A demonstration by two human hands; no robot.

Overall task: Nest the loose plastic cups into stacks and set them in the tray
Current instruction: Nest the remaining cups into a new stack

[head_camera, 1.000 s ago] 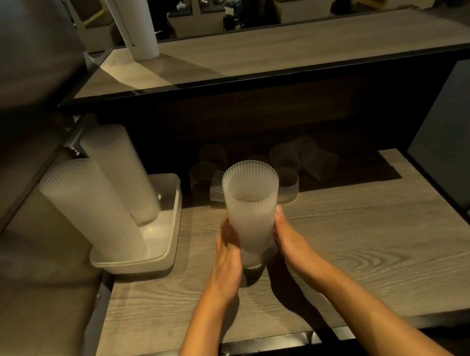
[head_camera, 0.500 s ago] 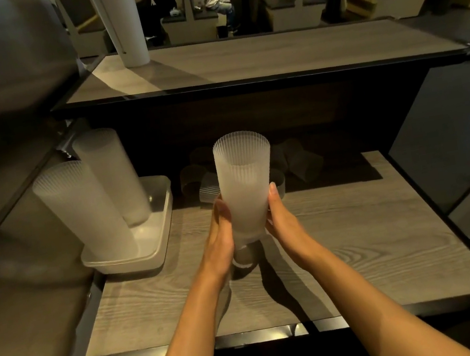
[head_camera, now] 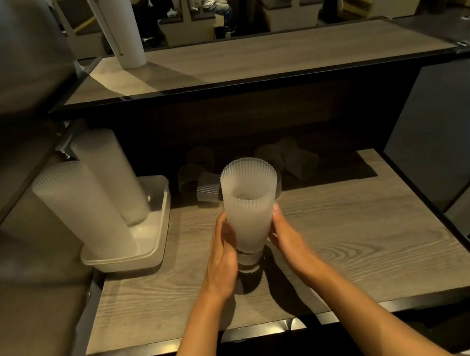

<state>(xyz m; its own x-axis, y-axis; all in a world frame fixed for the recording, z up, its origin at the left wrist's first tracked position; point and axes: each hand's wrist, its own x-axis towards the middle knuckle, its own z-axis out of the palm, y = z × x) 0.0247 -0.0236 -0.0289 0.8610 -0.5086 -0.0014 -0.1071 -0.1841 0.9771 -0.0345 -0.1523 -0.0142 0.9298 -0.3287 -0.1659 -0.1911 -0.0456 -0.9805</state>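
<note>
Both hands grip one tall stack of cups (head_camera: 251, 206) from opposite sides, the left hand (head_camera: 222, 252) on its left flank and the right hand (head_camera: 286, 239) on its right, fingers wrapped around the lower part. The stack stands upright, its long axis vertical and its open ribbed mouth facing up. At its foot a shorter, clearer section shows below the frosted part; whether the base rests on the bench (head_camera: 345, 240) or hangs just above it cannot be told.

The tray (head_camera: 150, 252) lies to the left of the stack, on the left edge of the bench and slightly farther from the person. Two finished stacks already stand in it: the near stack (head_camera: 85, 210) at the front and the far stack (head_camera: 111, 175) behind it, both leaning outward in this wide view. The bare floor of the tray shows to the right of those two, on the side facing the held stack.

So the coming move, as I judge it, is a lift and a carry to the left, keeping the stack vertical, and the left hand is the nearer one to the tray. The risk is brushing the near stack on the way in.

Behind the held stack, loose cups (head_camera: 207, 186) lie in the shadow under the upper shelf (head_camera: 239, 60), some on their sides, not yet nested.
</note>
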